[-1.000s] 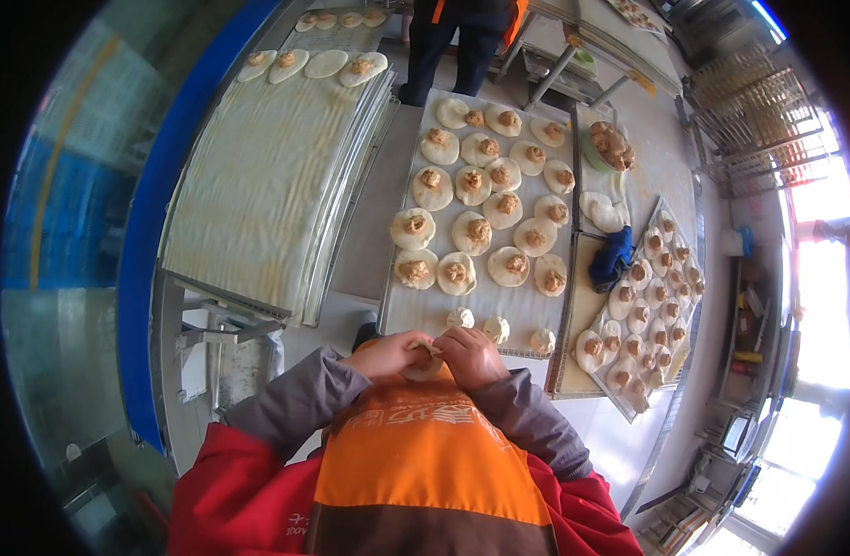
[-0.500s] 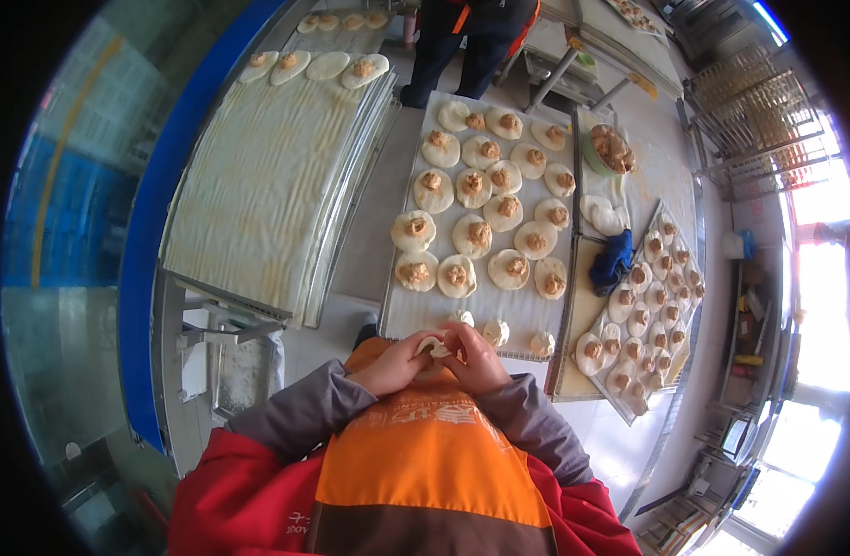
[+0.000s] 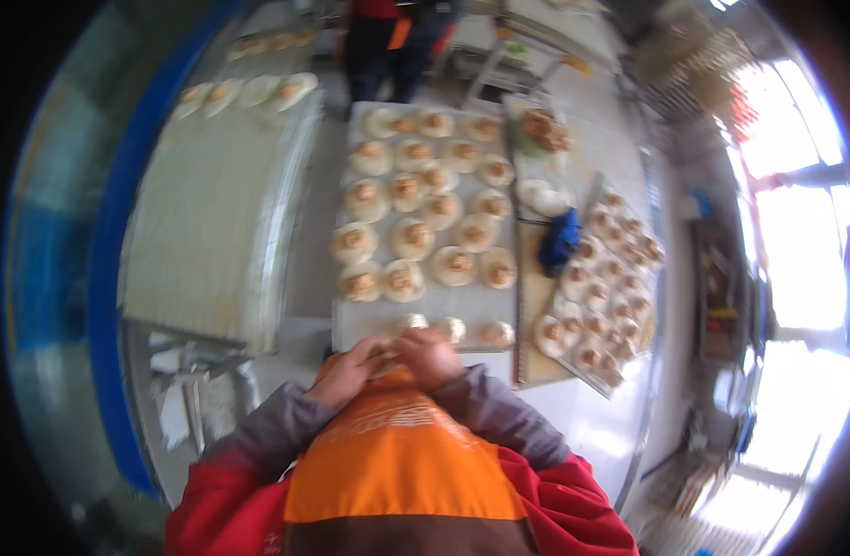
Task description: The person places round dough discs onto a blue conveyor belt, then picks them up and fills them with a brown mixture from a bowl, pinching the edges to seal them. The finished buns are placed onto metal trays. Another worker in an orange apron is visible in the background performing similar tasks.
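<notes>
At the near end of the middle tray (image 3: pixel 367 318), just in front of an orange apron (image 3: pixel 402 477), two hands meet around one small dough piece (image 3: pixel 382 360). The left hand (image 3: pixel 349 371) is closed on the left side of it, and the right hand (image 3: pixel 428 358) has its fingers clamped on the right side; blur hides the exact pinch. Just beyond, three gathered buns (image 3: pixel 450 329) sit in a row along the near edge of the tray. Farther up it, flat dough rounds (image 3: pixel 403 281), each with brown filling, lie spread in uneven rows. To the right stands a tilted tray (image 3: pixel 573 365) crowded with smaller filled rounds; between the two trays lies a blue cloth (image 3: pixel 559 243), with pale dough (image 3: pixel 543 196) beyond it and a green bowl (image 3: pixel 527 139) of filling farther off on the counter (image 3: pixel 596 153). To the left, a long cloth-covered tray (image 3: pixel 202 222) carries four rounds (image 3: pixel 258 90) at its far end. Farthest, another person (image 3: pixel 378 56) stands in dark trousers.
</notes>
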{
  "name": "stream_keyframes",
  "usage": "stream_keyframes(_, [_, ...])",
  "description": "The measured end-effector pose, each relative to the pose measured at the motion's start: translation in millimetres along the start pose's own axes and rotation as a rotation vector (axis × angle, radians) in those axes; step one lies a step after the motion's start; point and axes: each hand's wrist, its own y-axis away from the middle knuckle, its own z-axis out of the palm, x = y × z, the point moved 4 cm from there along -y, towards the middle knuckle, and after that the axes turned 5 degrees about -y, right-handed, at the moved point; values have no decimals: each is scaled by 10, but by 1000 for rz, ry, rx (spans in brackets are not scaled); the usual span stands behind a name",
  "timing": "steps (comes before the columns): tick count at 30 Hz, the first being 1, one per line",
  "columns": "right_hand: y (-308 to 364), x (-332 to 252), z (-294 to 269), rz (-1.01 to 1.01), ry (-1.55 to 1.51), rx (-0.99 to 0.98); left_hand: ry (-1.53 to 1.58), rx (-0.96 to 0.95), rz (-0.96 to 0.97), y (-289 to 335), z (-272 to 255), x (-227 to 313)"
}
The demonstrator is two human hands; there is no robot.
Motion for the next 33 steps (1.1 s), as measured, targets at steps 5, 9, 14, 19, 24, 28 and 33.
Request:
stream_keyframes(5, [27,60,-9,122,-267,-120,-54,3,16,15,53,0])
stream_keyframes(9, [18,15,-39,44,-239,-128,-11,-103,-27,-6,22,54])
stream_keyframes(14, [60,70,-10,96,-296,-110,2,-111,-45,-6,36,181])
stream_keyframes(19, [21,36,-35,5,-130,-70,70,14,32,17,120,158])
stream_keyframes(24, [-71,-34,-72,67,-181,-119,-273,-49,-4,-43,54,151])
stream_keyframes(28, [-84,-44,-72,112,-230,-97,-235,-157,215,-88,78,359])
stream_keyframes(33, [-122,-14,-45,109,-132,-84,474,-74,-150,-36,84,253])
